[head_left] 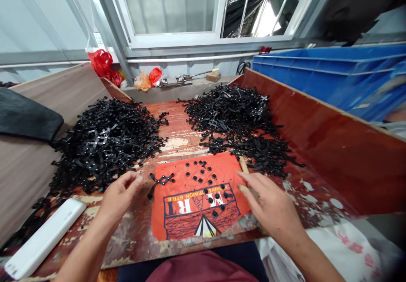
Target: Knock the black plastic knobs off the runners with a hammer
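My left hand (pixel 122 193) hovers at the left edge of an orange-red printed cloth (pixel 187 229), thumb and forefinger slightly apart with nothing visible between them. Just right of its fingertips lies a black crisscross linkage (pixel 163 180) of small riveted links, partly on the cloth. Several small round black pieces (pixel 210 200) are scattered over the cloth. My right hand (pixel 269 203) is at the cloth's right edge, its thumb and forefinger apart. A wooden strip (pixel 243 165) shows beyond those fingers; part of it is hidden under the hand.
Heaps of black linkages stand at left (pixel 104 142) and right (pixel 231 108). A white power strip (pixel 46 237) lies at front left. Wooden boards (pixel 317 134) wall the worn red table, and a blue crate (pixel 330 75) sits behind the right one.
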The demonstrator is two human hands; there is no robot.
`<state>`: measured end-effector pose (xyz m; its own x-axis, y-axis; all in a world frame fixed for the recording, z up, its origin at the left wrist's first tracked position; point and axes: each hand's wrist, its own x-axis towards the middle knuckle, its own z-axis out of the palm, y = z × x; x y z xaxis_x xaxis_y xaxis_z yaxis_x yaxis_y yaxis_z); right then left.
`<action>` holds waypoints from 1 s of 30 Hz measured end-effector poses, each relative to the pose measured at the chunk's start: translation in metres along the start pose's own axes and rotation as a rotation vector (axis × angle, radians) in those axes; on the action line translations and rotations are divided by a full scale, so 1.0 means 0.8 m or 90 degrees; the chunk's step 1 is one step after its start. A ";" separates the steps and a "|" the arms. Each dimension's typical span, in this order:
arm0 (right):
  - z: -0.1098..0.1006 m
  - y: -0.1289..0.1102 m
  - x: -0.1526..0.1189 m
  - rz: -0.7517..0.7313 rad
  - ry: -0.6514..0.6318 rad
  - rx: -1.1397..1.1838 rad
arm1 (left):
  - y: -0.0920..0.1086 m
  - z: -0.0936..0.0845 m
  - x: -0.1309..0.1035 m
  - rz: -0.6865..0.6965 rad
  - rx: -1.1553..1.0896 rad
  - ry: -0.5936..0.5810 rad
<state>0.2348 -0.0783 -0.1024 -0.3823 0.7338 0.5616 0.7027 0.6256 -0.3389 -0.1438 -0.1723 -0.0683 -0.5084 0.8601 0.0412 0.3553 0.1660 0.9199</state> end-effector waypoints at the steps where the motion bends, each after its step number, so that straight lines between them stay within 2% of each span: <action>1: 0.000 -0.015 0.007 -0.023 -0.020 0.041 | -0.003 -0.002 -0.010 -0.019 -0.015 0.014; 3: 0.007 -0.049 0.027 -0.083 -0.088 0.108 | -0.010 0.000 -0.035 -0.098 -0.102 -0.014; 5: 0.026 -0.087 0.052 -0.177 -0.161 0.122 | -0.017 0.011 -0.067 -0.183 -0.197 -0.091; 9: 0.092 -0.149 0.106 -0.344 -0.257 0.068 | -0.024 0.051 -0.120 -0.256 -0.286 -0.245; 11: 0.123 -0.167 0.127 -0.364 -0.277 0.068 | -0.024 0.063 -0.130 -0.265 -0.336 -0.268; 13: 0.138 -0.174 0.137 -0.351 -0.271 0.075 | -0.022 0.064 -0.130 -0.279 -0.408 -0.241; 15: 0.136 -0.175 0.135 -0.329 -0.245 0.087 | -0.016 0.060 -0.123 -0.305 -0.493 -0.183; 19: 0.100 -0.173 0.099 -0.237 -0.145 0.212 | 0.007 0.062 -0.098 -0.335 -0.663 -0.080; 23: 0.075 -0.183 0.053 -0.124 -0.079 0.385 | 0.038 0.085 -0.074 -0.256 -0.783 -0.035; 25: 0.064 -0.184 0.039 -0.124 -0.092 0.442 | 0.049 0.090 -0.067 -0.218 -0.777 -0.046; 27: 0.050 -0.174 0.030 -0.147 -0.109 0.482 | 0.054 0.087 -0.061 -0.211 -0.721 -0.095; 30: 0.026 -0.127 0.018 -0.134 -0.079 0.440 | 0.057 0.068 -0.052 -0.205 -0.599 -0.167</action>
<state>0.1453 -0.1259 -0.0753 -0.5611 0.5786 0.5919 0.0833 0.7509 -0.6551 -0.0640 -0.1747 -0.0495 -0.2440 0.9384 -0.2446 -0.5838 0.0593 0.8098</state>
